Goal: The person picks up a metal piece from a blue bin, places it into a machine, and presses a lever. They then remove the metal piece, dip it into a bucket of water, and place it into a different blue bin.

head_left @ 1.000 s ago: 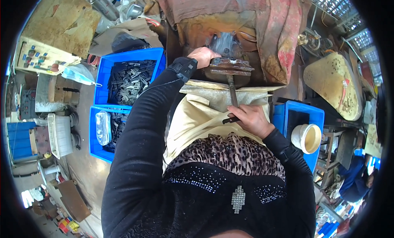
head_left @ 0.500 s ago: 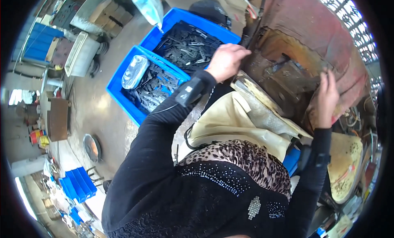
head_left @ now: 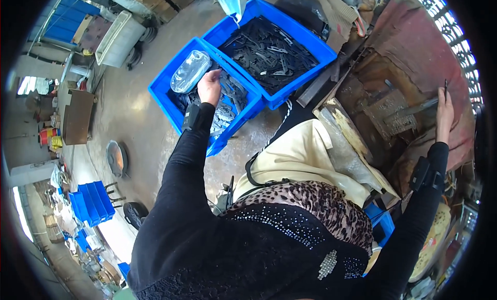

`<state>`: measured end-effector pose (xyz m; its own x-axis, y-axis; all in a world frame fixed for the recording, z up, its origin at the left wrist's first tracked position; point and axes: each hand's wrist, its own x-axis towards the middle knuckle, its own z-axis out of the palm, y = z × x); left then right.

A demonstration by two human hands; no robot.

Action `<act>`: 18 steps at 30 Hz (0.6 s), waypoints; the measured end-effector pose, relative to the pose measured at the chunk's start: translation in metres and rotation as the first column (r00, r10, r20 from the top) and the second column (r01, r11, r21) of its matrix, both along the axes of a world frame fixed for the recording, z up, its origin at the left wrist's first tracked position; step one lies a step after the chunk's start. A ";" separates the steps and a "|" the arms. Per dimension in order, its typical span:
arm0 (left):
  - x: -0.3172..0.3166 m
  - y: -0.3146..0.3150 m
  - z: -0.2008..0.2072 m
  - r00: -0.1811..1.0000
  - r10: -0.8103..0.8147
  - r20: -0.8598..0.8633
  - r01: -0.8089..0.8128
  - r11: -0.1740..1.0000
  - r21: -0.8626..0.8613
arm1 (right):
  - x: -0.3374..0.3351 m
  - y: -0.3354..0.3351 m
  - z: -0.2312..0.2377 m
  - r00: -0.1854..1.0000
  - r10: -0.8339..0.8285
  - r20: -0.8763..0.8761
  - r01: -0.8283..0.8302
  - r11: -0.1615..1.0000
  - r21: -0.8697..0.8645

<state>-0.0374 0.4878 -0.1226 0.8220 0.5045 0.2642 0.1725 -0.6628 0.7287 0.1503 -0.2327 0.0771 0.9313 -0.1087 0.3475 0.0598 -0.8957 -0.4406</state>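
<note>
My left hand point(head_left: 209, 88) is over the nearer blue bin point(head_left: 155, 88), its fingers curled together; what they hold, if anything, is hidden. Thin dark metal pieces point(head_left: 233, 93) lie in that bin, along with a clear plastic container point(head_left: 190, 71) just left of the hand. On the far right, my right hand point(head_left: 445, 116) grips a thin dark strip point(head_left: 446, 85) that points up from the fingers. It is raised beside a grimy work recess holding a flat metal block point(head_left: 392, 114). A grey bar point(head_left: 417, 107) extends from the block towards this hand.
A second blue bin point(head_left: 327, 59) full of dark pieces adjoins the first. Reddish cloth point(head_left: 414, 46) drapes around the recess, and a worn board point(head_left: 346, 137) forms its near edge. A cream cloth point(head_left: 290, 152) covers my lap. A round pan point(head_left: 117, 158) sits on the floor at left.
My left hand has moved left from the recess edge to the nearer bin. My right hand has moved outward to the right, and a thin dark strip now shows in it. The view has shifted.
</note>
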 end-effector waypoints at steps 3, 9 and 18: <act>-0.022 0.024 -0.035 0.994 0.074 -0.076 -0.075 0.997 -0.002 | 0.012 -0.003 -0.004 0.998 0.046 -0.045 -0.046 0.999 -0.005; -0.046 0.031 -0.052 0.934 0.098 -0.344 -0.090 0.995 0.039 | -0.010 -0.027 -0.014 1.000 -0.003 0.020 -0.003 0.966 0.258; -0.040 -0.009 -0.061 0.847 -0.197 -0.493 0.434 0.792 0.429 | -0.153 -0.001 -0.088 0.970 -0.151 -0.191 0.185 0.967 0.175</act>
